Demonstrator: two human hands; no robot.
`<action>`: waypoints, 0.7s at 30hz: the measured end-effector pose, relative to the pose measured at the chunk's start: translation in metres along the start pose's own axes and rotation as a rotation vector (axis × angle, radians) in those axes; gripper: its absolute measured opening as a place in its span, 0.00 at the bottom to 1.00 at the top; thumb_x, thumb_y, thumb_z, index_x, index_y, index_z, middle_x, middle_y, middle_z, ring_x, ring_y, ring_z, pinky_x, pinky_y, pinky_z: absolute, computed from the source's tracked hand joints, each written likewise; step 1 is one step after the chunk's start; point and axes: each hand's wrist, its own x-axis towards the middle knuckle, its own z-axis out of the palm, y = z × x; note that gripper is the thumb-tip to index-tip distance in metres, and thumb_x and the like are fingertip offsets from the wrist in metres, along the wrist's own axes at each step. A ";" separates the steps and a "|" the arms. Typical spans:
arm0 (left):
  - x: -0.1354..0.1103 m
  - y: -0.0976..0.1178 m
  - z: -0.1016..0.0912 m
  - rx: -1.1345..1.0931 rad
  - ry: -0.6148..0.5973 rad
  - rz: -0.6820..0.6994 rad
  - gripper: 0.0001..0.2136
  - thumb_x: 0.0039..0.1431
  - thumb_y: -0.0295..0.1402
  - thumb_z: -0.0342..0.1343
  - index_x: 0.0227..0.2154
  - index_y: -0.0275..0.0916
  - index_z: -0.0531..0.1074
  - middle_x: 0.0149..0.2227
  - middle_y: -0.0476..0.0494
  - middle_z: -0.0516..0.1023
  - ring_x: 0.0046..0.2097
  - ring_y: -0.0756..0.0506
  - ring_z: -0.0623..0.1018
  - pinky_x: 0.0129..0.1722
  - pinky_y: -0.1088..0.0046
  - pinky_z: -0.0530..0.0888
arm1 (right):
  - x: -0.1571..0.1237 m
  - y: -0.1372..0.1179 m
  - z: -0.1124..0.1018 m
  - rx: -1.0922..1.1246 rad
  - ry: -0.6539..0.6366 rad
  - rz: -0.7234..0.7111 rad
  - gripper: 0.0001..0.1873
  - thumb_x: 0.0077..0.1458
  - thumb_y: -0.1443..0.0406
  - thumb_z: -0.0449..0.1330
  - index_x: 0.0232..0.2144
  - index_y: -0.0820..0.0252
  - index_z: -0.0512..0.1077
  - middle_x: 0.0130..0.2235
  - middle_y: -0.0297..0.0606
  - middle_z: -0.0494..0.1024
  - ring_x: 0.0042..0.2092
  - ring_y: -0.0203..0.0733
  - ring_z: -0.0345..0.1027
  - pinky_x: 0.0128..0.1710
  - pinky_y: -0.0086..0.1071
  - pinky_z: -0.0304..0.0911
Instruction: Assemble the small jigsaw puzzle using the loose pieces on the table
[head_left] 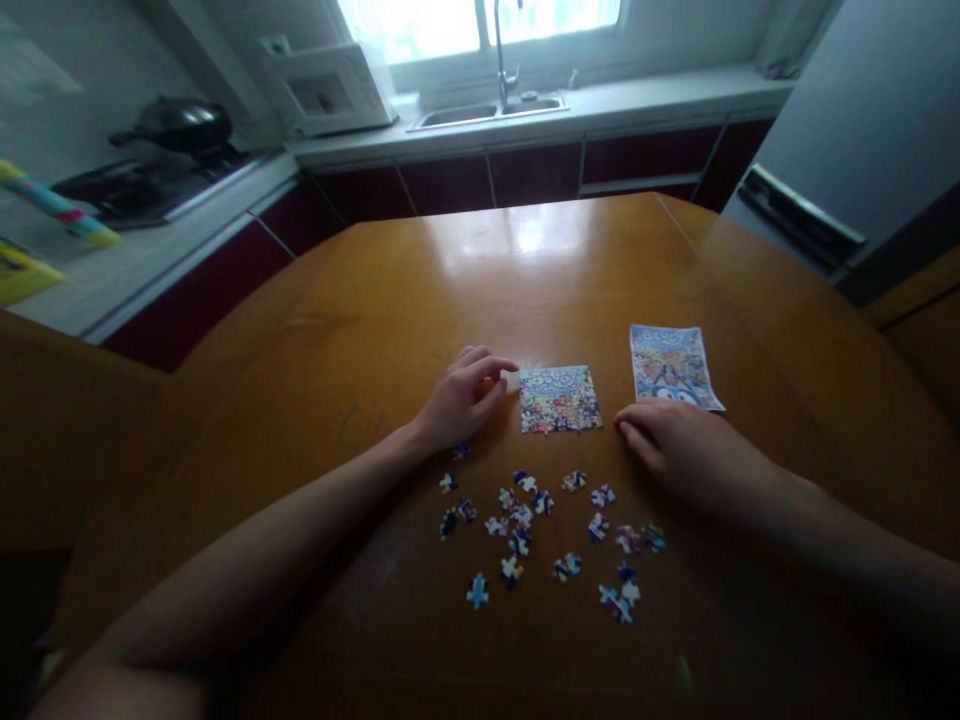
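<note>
Your left hand (459, 402) lies palm down at the left edge of the assembled puzzle section (560, 400), its thumb and index finger brought almost together. A pale patch shows at those fingertips; you may have a piece there, but I cannot tell it from a patch of light. The pose suggests you are steadying that edge or minding the joint there.

Your right hand (679, 445) rests on the wooden table (360, 330), fingers loosely curled, just beyond the section's near right corner. Whether anything sits under those fingers cannot be told. It overlaps the near edge of the printed sheet (671, 365), perhaps only because that is a handy resting spot.

The section lies flat around the middle of the table, between your 2 hands, its lettering along its far edge and tabs jutting from its near edge. The sheet, to its right and nearer the table's right edge, is turned the same way, probably so you can compare the 2 at a glance.

The loose pieces (520, 515) are scattered towards the table's near edge, between your forearms, presumably to stay within reach without crowding the section. 1 blue piece (478, 590) lies apart at the near left of the scatter.
</note>
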 end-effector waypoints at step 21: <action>0.001 0.000 0.001 0.016 0.019 0.014 0.08 0.64 0.29 0.52 0.39 0.38 0.76 0.34 0.45 0.70 0.40 0.46 0.69 0.41 0.67 0.68 | 0.001 -0.001 -0.003 0.009 0.004 0.006 0.14 0.62 0.65 0.49 0.30 0.60 0.73 0.34 0.45 0.78 0.36 0.44 0.71 0.37 0.37 0.62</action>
